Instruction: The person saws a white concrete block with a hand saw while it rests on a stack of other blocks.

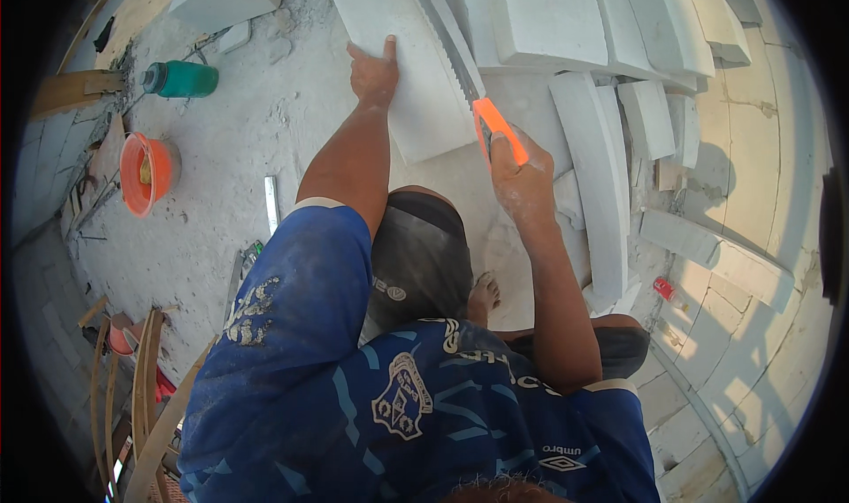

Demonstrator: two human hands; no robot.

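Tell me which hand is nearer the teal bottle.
Left. The left hand rests at the pale block's left edge, to the right of the teal bottle; the right hand, gripping the orange-handled handsaw, is farther right.

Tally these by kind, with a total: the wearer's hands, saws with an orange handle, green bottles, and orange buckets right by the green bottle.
Hands: 2 (left hand, right hand)
Orange-handled saw: 1
Green bottle: 1
Orange bucket: 1
Total: 5
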